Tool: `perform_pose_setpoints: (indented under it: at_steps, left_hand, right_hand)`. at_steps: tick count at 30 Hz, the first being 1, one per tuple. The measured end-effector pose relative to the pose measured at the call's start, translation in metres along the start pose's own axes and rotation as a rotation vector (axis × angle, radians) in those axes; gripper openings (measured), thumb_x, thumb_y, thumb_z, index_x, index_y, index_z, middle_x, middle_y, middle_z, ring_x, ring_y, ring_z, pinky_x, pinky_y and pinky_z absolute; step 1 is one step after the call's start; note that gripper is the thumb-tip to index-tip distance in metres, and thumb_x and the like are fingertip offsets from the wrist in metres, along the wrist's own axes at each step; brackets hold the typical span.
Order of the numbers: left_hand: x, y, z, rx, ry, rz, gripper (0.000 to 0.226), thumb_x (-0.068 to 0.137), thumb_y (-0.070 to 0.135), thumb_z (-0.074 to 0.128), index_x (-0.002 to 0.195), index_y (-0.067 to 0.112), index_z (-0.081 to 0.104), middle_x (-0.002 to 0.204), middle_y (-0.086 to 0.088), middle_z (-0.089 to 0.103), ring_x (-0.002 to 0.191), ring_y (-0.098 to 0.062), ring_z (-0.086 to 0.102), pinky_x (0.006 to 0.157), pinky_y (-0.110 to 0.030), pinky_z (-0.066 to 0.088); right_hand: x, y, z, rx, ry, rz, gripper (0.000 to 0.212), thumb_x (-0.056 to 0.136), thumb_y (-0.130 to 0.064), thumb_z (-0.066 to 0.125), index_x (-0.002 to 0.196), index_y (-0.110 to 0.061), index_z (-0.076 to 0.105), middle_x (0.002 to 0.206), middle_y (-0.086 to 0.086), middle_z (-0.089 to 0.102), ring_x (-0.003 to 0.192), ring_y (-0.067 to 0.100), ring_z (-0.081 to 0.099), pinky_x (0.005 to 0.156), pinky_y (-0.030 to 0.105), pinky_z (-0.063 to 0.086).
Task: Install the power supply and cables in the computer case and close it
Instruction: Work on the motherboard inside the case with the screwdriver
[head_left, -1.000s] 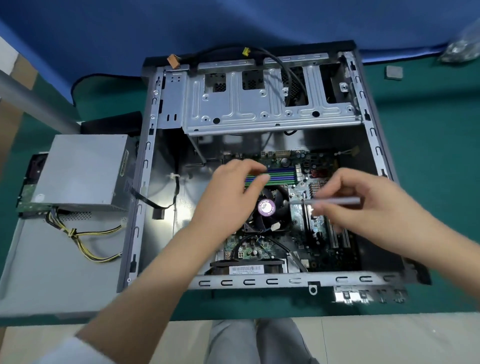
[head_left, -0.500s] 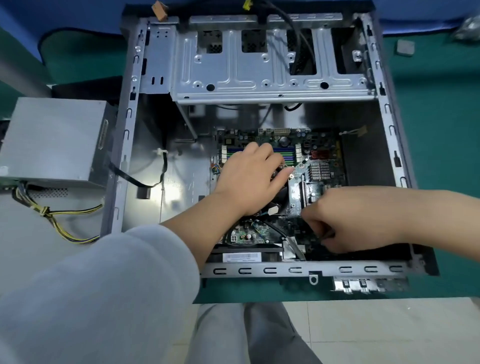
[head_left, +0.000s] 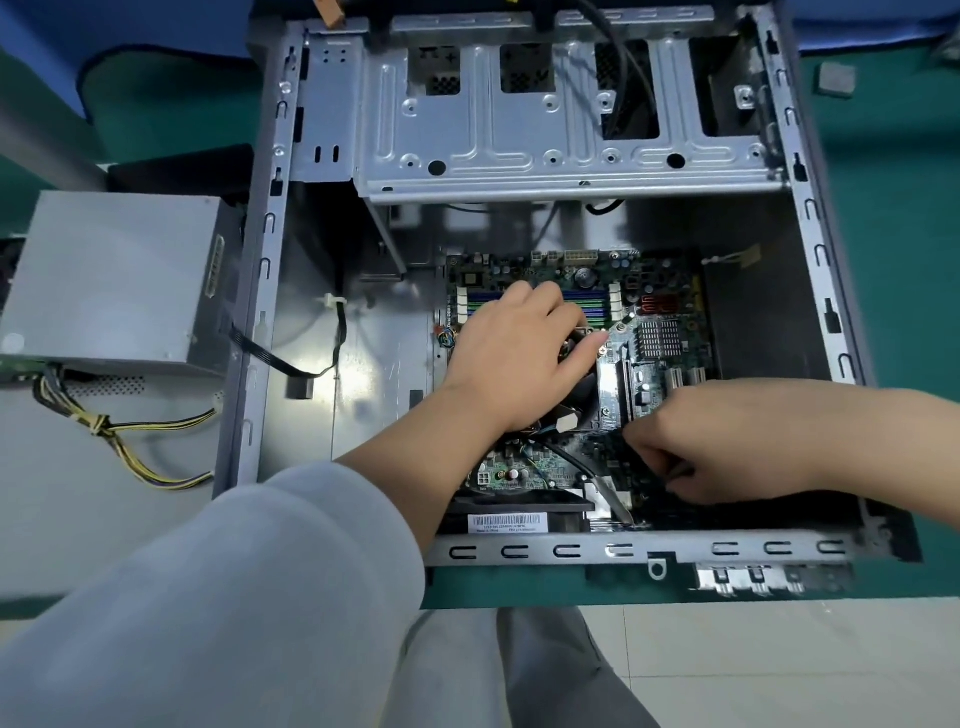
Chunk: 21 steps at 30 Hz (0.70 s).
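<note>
- Lying open on its side, computer case (head_left: 270, 218) on a green mat; drive cage (head_left: 566, 130) at 12 o'clock, motherboard (head_left: 670, 332) at centre-right of the bay, side panel off.
- Power supply (head_left: 111, 275): grey metal box, outside the case at 9 o'clock, just beside the left wall, not yet installed. Judged heavy and rigid, with sharp sheet-metal edges; best taken by both long sides and never carried by its leads.
- Yellow-and-black cable bundle (head_left: 130, 441): trails from the power supply's near face towards 8 o'clock. Judged limp but springy; take each lead by its plug body, not by the wires.
- Black ribbon cable (head_left: 270, 358): drapes over the left wall into the bay, connector (head_left: 300, 387) resting on the case floor.
- Left hand (head_left: 519, 358): fingers extended, lying flat over the CPU fan at centre, holding nothing.
- Right hand (head_left: 727, 447): at 4 o'clock low in the bay, fingers curled round a thin dark tool, seemingly a screwdriver; its tip is hidden.
- Motherboard: judged fragile; pressure belongs on edges and connectors only.
</note>
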<state>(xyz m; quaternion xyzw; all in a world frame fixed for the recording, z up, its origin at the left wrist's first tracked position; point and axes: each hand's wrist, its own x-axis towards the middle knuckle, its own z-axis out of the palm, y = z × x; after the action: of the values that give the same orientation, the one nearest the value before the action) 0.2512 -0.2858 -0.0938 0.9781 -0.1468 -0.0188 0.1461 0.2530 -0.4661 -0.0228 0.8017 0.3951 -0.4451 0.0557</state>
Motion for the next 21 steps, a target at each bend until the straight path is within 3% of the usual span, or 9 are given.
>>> perform_pose_setpoints:
  at_steps: [8, 14, 21]
  left_hand:
    - [0.0001, 0.0002, -0.0006, -0.006, -0.001, -0.002, 0.045, 0.097, 0.052, 0.032, 0.108, 0.023, 0.063, 0.102, 0.004, 0.057, 0.096, -0.017, 0.048, 0.071, -0.027, 0.037]
    - [0.0001, -0.0003, -0.0004, -0.005, -0.007, -0.006, 0.045, 0.097, 0.052, 0.031, 0.109, 0.023, 0.063, 0.103, 0.005, 0.057, 0.096, -0.017, 0.048, 0.070, -0.026, 0.035]
    - [-0.0003, -0.0002, -0.0011, -0.016, -0.015, -0.011, 0.044, 0.097, 0.052, 0.032, 0.110, 0.024, 0.063, 0.103, 0.005, 0.057, 0.096, -0.016, 0.048, 0.069, -0.025, 0.033]
  right_hand:
    - [0.0045, -0.0007, 0.0010, -0.015, -0.012, -0.020, 0.024, 0.084, -0.028, 0.058, 0.070, -0.029, 0.039, 0.069, -0.010, 0.047, 0.059, 0.003, 0.043, 0.051, 0.023, 0.033]
    - [0.0041, -0.0002, 0.0039, -0.018, -0.021, -0.012, 0.015, 0.084, -0.028, 0.056, 0.076, -0.027, 0.043, 0.069, -0.010, 0.047, 0.062, 0.006, 0.046, 0.056, 0.028, 0.038]
    - [0.0047, 0.0018, 0.0057, -0.042, 0.000, -0.037, 0.012, 0.084, -0.028, 0.055, 0.079, -0.026, 0.045, 0.068, -0.010, 0.046, 0.059, 0.004, 0.043, 0.049, 0.023, 0.032]
